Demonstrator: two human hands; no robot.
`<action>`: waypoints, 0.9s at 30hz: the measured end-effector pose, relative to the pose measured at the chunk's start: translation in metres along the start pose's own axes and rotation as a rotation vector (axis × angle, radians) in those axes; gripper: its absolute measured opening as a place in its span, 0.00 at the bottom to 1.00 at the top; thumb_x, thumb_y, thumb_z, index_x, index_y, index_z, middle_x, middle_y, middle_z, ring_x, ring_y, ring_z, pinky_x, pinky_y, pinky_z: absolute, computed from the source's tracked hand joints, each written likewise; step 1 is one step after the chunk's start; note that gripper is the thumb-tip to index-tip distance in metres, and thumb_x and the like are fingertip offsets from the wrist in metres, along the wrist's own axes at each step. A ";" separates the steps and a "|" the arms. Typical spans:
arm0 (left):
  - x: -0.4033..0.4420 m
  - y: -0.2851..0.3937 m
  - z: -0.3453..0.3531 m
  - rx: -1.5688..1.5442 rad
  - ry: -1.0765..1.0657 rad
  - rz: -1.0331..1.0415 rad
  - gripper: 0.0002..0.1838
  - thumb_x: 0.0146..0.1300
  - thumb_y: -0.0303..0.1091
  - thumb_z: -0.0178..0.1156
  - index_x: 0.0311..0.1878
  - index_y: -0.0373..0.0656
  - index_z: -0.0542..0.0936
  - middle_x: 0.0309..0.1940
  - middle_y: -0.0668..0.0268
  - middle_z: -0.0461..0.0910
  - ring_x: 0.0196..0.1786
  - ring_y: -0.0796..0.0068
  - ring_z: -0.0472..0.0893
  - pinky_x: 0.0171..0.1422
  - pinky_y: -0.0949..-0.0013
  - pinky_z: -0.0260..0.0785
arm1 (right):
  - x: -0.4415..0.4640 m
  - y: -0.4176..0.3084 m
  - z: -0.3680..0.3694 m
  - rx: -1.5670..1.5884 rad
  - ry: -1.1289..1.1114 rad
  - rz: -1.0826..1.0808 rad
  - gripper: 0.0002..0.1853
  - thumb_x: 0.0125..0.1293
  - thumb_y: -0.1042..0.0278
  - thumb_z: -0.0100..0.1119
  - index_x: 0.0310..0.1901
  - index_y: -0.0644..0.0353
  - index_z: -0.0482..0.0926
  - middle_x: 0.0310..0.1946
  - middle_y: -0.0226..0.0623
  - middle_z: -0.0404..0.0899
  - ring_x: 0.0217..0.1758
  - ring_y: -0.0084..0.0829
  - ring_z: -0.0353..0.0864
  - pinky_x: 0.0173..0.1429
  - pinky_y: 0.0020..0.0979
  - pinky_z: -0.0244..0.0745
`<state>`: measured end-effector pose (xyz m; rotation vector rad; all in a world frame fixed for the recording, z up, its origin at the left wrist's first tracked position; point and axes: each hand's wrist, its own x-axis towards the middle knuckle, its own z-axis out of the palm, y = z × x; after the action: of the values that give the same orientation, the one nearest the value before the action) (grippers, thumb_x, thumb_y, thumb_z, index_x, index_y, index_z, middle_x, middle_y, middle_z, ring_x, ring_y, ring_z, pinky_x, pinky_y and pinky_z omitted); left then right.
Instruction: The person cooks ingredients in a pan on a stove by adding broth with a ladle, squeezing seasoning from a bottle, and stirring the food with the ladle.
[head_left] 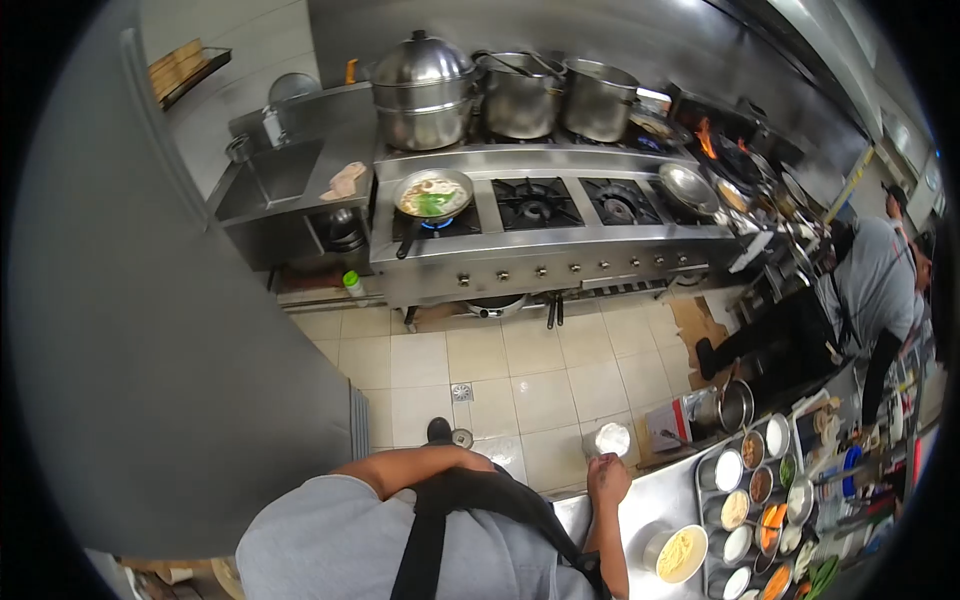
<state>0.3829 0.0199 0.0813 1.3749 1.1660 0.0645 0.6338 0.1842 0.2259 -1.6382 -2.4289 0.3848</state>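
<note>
My right hand (607,478) is closed on a small container with white contents (612,440), held out past the edge of the steel counter (650,500). I cannot tell whether the contents are powder or cream. Close by on the counter stands a round white bowl of noodles (682,554). My left forearm (415,468) bends across my waist, and its hand is hidden behind my dark apron (480,500).
A frying pan of food (434,195) sits over a lit burner on the stove (540,245). Large steel pots (520,100) line the back. Several ingredient tubs (735,510) fill a rack at right. Another person (870,285) works near flaming pans. A grey panel (180,350) rises at left.
</note>
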 end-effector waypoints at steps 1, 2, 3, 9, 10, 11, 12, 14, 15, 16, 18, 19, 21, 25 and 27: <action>-0.002 0.000 0.000 -0.001 0.021 -0.011 0.24 0.69 0.50 0.45 0.52 0.40 0.78 0.51 0.55 0.78 0.53 0.65 0.76 0.59 0.60 0.63 | -0.001 0.003 0.002 -0.003 -0.010 0.005 0.13 0.54 0.58 0.63 0.33 0.59 0.80 0.34 0.42 0.82 0.39 0.41 0.81 0.45 0.39 0.73; 0.000 -0.005 0.002 -0.023 0.014 -0.010 0.24 0.69 0.51 0.45 0.52 0.40 0.78 0.52 0.54 0.78 0.53 0.64 0.76 0.60 0.60 0.62 | -0.001 0.004 0.004 -0.006 -0.018 0.011 0.13 0.54 0.57 0.63 0.34 0.59 0.80 0.34 0.42 0.82 0.40 0.41 0.80 0.45 0.40 0.73; 0.001 -0.008 0.004 -0.044 0.008 -0.010 0.25 0.68 0.51 0.45 0.52 0.39 0.78 0.52 0.54 0.78 0.54 0.64 0.75 0.60 0.59 0.62 | 0.000 0.005 0.006 -0.010 -0.024 0.007 0.14 0.54 0.57 0.63 0.35 0.59 0.80 0.34 0.42 0.82 0.40 0.42 0.81 0.46 0.40 0.73; 0.011 -0.037 0.016 0.036 -0.050 0.080 0.29 0.67 0.55 0.45 0.54 0.38 0.77 0.53 0.52 0.77 0.56 0.62 0.75 0.61 0.59 0.62 | 0.000 0.005 0.007 -0.010 -0.029 0.035 0.14 0.54 0.57 0.63 0.36 0.58 0.80 0.35 0.42 0.82 0.41 0.42 0.81 0.47 0.39 0.73; 0.011 -0.037 0.017 0.016 -0.049 0.020 0.29 0.67 0.55 0.46 0.55 0.38 0.77 0.54 0.53 0.77 0.56 0.63 0.74 0.61 0.60 0.62 | 0.000 0.004 0.007 0.002 -0.028 0.035 0.13 0.54 0.58 0.63 0.36 0.58 0.80 0.35 0.41 0.82 0.41 0.42 0.81 0.47 0.39 0.73; -0.001 -0.024 0.015 -0.006 -0.034 0.002 0.29 0.68 0.53 0.44 0.53 0.36 0.76 0.53 0.51 0.77 0.55 0.60 0.75 0.60 0.58 0.62 | 0.000 0.003 0.006 0.012 -0.027 0.038 0.13 0.54 0.58 0.64 0.36 0.58 0.80 0.35 0.41 0.82 0.41 0.41 0.81 0.46 0.39 0.73; -0.012 -0.011 0.011 -0.026 -0.019 -0.015 0.28 0.70 0.51 0.41 0.52 0.34 0.76 0.52 0.50 0.77 0.53 0.58 0.76 0.60 0.57 0.63 | 0.000 0.005 0.006 0.022 -0.024 0.041 0.13 0.54 0.58 0.64 0.36 0.58 0.80 0.35 0.41 0.82 0.40 0.41 0.81 0.46 0.39 0.73; -0.015 -0.012 0.011 -0.076 -0.024 -0.031 0.28 0.69 0.52 0.42 0.52 0.34 0.76 0.52 0.51 0.77 0.53 0.59 0.76 0.59 0.57 0.63 | 0.000 0.006 0.008 0.039 -0.013 0.032 0.13 0.54 0.59 0.64 0.36 0.58 0.79 0.31 0.41 0.82 0.37 0.42 0.81 0.44 0.39 0.73; -0.008 -0.024 0.010 -0.102 -0.044 -0.032 0.29 0.68 0.54 0.45 0.53 0.36 0.76 0.52 0.53 0.77 0.54 0.63 0.75 0.60 0.59 0.63 | 0.000 0.005 0.007 0.035 0.007 0.025 0.12 0.54 0.59 0.64 0.35 0.58 0.79 0.29 0.40 0.82 0.36 0.42 0.81 0.42 0.39 0.74; -0.004 -0.030 0.006 -0.128 -0.064 -0.033 0.29 0.66 0.56 0.48 0.55 0.38 0.77 0.53 0.55 0.78 0.55 0.66 0.74 0.61 0.61 0.63 | 0.001 0.001 0.004 0.032 0.030 0.019 0.12 0.54 0.59 0.64 0.35 0.58 0.80 0.27 0.40 0.82 0.34 0.42 0.82 0.41 0.40 0.74; -0.001 -0.044 0.000 -0.146 -0.082 -0.039 0.30 0.66 0.56 0.48 0.55 0.38 0.77 0.53 0.56 0.78 0.55 0.66 0.74 0.61 0.61 0.63 | 0.003 0.001 0.007 0.035 0.009 0.054 0.14 0.53 0.59 0.64 0.36 0.60 0.80 0.27 0.41 0.82 0.35 0.42 0.81 0.43 0.40 0.74; -0.004 -0.047 -0.006 -0.151 -0.082 -0.044 0.30 0.66 0.56 0.48 0.55 0.38 0.77 0.53 0.56 0.78 0.55 0.66 0.74 0.60 0.61 0.63 | 0.003 0.003 0.009 0.036 -0.002 0.074 0.15 0.52 0.59 0.65 0.37 0.60 0.80 0.28 0.41 0.82 0.35 0.42 0.81 0.44 0.40 0.74; -0.012 -0.044 -0.019 -0.162 -0.083 -0.051 0.30 0.66 0.56 0.49 0.55 0.38 0.77 0.52 0.56 0.78 0.55 0.67 0.74 0.60 0.61 0.64 | 0.006 0.009 0.019 -0.002 0.012 0.104 0.14 0.51 0.60 0.65 0.37 0.60 0.80 0.28 0.42 0.82 0.36 0.43 0.81 0.44 0.40 0.74; -0.018 -0.056 -0.049 -0.166 -0.093 -0.036 0.30 0.66 0.57 0.49 0.54 0.38 0.77 0.52 0.57 0.78 0.54 0.67 0.74 0.60 0.61 0.64 | 0.007 -0.001 0.014 -0.062 -0.009 0.118 0.10 0.51 0.65 0.64 0.33 0.60 0.79 0.30 0.44 0.81 0.37 0.46 0.80 0.44 0.42 0.73; -0.006 -0.088 -0.064 -0.155 -0.140 0.033 0.29 0.67 0.55 0.46 0.55 0.39 0.76 0.55 0.54 0.76 0.56 0.61 0.75 0.60 0.59 0.64 | 0.008 -0.016 0.005 -0.058 -0.022 0.131 0.08 0.51 0.66 0.62 0.30 0.60 0.79 0.29 0.45 0.81 0.36 0.47 0.79 0.43 0.44 0.73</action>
<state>0.2874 0.0372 0.0316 1.2418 1.0009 0.0786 0.6151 0.1848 0.2266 -1.8324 -2.3767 0.3566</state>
